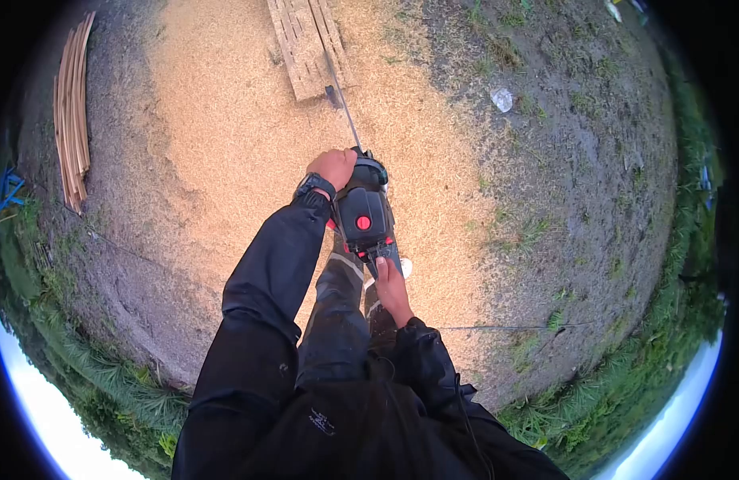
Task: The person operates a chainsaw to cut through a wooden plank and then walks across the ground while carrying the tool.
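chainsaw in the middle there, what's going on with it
A person stands over sawdust-covered ground, holding a chainsaw in both hands. The left hand grips the front handle and the right hand holds the rear grip. The guide bar points ahead, its tip at the near end of a wooden plank lying on the ground; whether it is cutting cannot be told. A stack of thin slats lies off to the left.

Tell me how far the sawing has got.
Done: sawdust covers the ground, and a stack of thin strips lies at the left. In hand: the left hand grips the front of the chainsaw, the right hand the rear, and the bar reaches the near end of the plank. Left: that plank looks uncut along its length; whether the bar has entered it is unclear.
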`<state>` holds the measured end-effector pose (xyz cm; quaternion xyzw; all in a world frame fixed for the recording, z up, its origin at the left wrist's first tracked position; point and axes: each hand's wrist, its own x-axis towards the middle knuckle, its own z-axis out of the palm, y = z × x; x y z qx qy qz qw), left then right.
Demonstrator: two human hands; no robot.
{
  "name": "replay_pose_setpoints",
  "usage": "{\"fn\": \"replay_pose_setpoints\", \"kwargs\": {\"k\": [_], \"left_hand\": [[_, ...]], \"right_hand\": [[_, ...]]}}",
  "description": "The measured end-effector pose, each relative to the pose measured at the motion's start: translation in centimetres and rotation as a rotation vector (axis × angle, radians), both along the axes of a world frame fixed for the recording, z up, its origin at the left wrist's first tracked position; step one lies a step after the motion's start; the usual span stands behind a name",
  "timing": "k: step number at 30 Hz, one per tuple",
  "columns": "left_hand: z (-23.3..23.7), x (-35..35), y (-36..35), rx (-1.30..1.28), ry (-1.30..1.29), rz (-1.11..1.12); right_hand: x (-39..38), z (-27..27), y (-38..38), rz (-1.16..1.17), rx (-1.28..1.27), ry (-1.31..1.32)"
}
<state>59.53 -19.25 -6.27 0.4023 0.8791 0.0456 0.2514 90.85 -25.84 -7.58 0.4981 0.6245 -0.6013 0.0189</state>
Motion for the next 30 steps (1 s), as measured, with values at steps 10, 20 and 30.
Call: {"fn": "replay_pose_setpoints", "kwargs": {"k": [10, 20, 30], "left_hand": [[1.9, 0.6, -0.2, -0.062, -0.061, 0.036], [7.9, 2.5, -0.4, -0.068, -0.200, 0.160], [10.0, -2.5, 1.8, -0.087, -0.309, 0.153]], "right_hand": [[1.0, 2.3, -0.4, 0.038, -0.018, -0.053], [2.2, 6.4, -1.2, 0.027, -0.006, -0.041], [-2.6, 13.3, 1.9, 0.068, -0.110, -0.193]]}}
